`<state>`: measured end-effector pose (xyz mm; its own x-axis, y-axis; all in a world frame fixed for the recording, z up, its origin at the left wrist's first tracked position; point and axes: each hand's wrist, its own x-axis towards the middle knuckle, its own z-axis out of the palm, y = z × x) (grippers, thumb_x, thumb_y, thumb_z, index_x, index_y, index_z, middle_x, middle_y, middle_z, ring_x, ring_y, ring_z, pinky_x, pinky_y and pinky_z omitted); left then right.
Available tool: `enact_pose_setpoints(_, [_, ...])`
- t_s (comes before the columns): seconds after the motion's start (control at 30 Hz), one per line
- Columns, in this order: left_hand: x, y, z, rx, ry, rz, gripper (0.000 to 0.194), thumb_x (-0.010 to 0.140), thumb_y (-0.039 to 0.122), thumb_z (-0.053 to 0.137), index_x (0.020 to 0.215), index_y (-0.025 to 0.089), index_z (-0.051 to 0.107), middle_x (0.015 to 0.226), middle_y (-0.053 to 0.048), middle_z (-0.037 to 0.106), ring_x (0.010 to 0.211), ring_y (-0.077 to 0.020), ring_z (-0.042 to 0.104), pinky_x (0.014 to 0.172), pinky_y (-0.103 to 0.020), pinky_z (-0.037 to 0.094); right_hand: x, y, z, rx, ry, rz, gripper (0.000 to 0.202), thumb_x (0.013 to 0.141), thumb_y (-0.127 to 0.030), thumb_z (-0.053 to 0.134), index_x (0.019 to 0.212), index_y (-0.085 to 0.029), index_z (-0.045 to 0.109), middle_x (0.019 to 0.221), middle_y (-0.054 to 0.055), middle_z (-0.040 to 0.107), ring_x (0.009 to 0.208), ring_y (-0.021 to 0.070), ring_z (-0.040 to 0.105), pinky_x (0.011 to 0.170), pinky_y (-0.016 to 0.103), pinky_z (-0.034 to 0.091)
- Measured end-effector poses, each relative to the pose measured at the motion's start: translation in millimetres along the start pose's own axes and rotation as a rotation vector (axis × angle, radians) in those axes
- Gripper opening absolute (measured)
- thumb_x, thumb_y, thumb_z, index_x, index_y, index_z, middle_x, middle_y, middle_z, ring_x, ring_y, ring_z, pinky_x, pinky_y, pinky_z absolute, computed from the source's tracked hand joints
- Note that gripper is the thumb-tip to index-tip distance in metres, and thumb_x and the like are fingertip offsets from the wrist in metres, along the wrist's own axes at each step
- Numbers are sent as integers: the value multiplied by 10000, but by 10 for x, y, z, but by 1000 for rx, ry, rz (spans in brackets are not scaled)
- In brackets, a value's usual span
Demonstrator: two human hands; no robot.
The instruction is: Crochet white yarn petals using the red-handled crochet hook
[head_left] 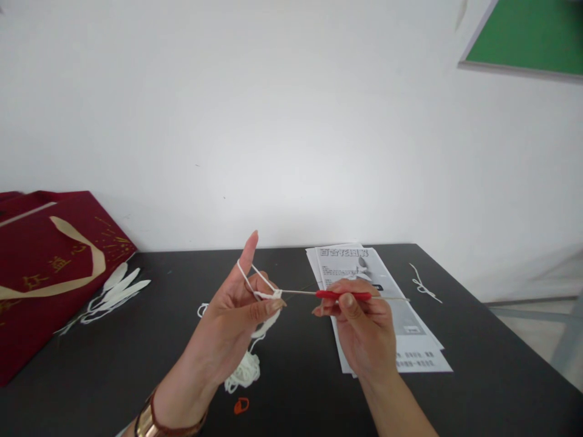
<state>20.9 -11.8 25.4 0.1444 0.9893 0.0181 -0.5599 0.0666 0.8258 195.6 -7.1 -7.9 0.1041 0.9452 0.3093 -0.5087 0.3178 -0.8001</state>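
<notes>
My left hand (243,309) pinches a small piece of white crochet work (268,321) between thumb and fingers. Its index finger points up, with a strand of white yarn (263,276) looped over it. My right hand (364,328) grips the red handle of a crochet hook (344,296). The hook's thin metal shaft reaches left to the stitches at my left fingertips; its tip is hidden in the yarn. Below the hands, a loose ball of white yarn (243,371) lies on the table, partly behind my left wrist.
Printed sheets (382,273) lie under and behind my right hand. An orange stitch marker (241,405) sits near the front of the black table (291,400). White crocheted petals (121,291) rest beside a dark red gift bag (50,261) at left. A tied white cord (423,285) lies at right.
</notes>
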Motion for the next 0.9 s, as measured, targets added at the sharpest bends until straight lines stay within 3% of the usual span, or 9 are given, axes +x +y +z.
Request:
enact_pose_setpoints(0.33, [-5,35,-22,-20,-29,-35,865,694,52,751,1399,425,417,667,44,567,620,-102,500,549,-207,339,49,-110,-72,-136,-160,-167,51,808,-256,721,818,-234,765,741,38,685,602,174,672,556,315,584])
enact_pose_setpoints(0.57, [-10,49,-38,-18,-67,-71,852,692,44,741,1398,407,431,665,38,582,597,-101,481,543,-216,348,64,-169,-129,-159,-210,-189,51,804,-261,726,813,-231,766,729,46,688,604,187,674,554,332,577])
enact_pose_setpoints(0.73, [11,7,-62,64,-102,-11,853,713,56,740,1415,405,403,683,33,584,620,-98,487,562,-207,371,76,-130,-130,-19,-151,-69,51,792,-261,742,789,-211,753,691,17,691,585,147,672,544,271,587])
enact_pose_setpoints(0.9, [51,-107,-102,315,-159,315,786,784,61,682,1416,427,391,730,15,595,711,-117,518,618,-217,423,93,-49,-78,162,-56,195,115,789,-287,745,781,-174,722,575,-7,680,480,101,637,492,197,587])
